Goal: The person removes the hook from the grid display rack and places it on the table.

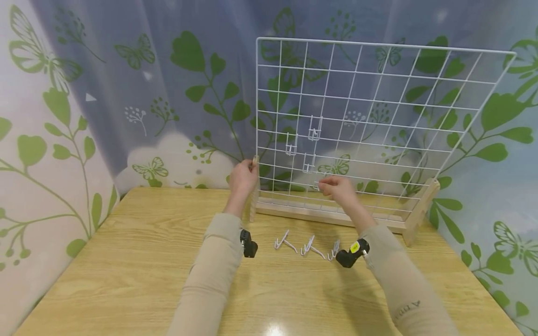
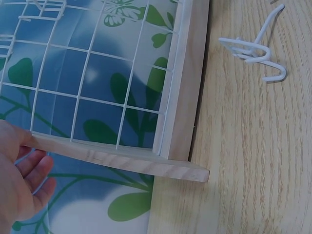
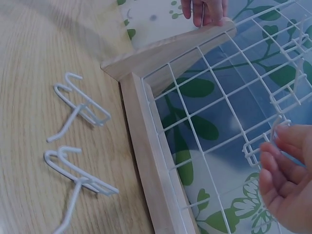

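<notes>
A white wire grid panel point(image 1: 361, 44) stands upright in a wooden stand point(image 1: 328, 216). My left hand point(image 1: 244, 178) grips the upper end of the stand's left side piece point(image 2: 122, 161), with fingers bent beneath it in the left wrist view. Low on the grid, my right hand point(image 1: 339, 189) pinches the arm of a white wire hook point(image 3: 250, 152) between thumb and forefinger. The hook's frame lies against the grid wires. Above it, three similar hooks point(image 1: 314, 134) hang on the panel, clustered in its left half.
Three loose white hooks point(image 1: 286, 240) lie in a row on the wooden table point(image 1: 138, 261), in front of the stand; my right wrist camera partly covers the rightmost. The stand's right side piece point(image 1: 420, 210) angles toward me. A leaf-patterned curtain point(image 1: 168, 107) hangs behind.
</notes>
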{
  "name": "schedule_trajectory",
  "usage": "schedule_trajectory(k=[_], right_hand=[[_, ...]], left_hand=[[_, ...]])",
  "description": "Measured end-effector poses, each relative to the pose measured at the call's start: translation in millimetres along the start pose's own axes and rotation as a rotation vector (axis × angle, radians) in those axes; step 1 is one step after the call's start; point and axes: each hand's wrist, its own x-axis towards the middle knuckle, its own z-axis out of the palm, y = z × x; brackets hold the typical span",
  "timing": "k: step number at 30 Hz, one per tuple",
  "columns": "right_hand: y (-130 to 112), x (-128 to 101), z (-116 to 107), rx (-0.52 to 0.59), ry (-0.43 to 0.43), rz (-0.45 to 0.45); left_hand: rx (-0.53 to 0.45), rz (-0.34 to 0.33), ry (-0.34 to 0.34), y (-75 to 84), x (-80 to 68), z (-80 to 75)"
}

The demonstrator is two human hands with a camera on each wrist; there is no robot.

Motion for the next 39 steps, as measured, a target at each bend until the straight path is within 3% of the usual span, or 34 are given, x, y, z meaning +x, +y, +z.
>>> schedule_trajectory(k=[9,20,39], right_hand=[[-0.9,2.9,5.9,0.003,0.035,-0.029],[-4.3,6.4,8.5,-0.01,0.047,0.007],[-4.0,0.0,2.2,0.124,0.091,0.05]], left_hand=[[-0.018,-0.005,-0.011,0.6,-0.2,-0.8],[-0.01,0.008,0.001,1.9,-1.0,-3.6],[-0.016,-0.003,-0.012,1.0,-2.0,-1.7]])
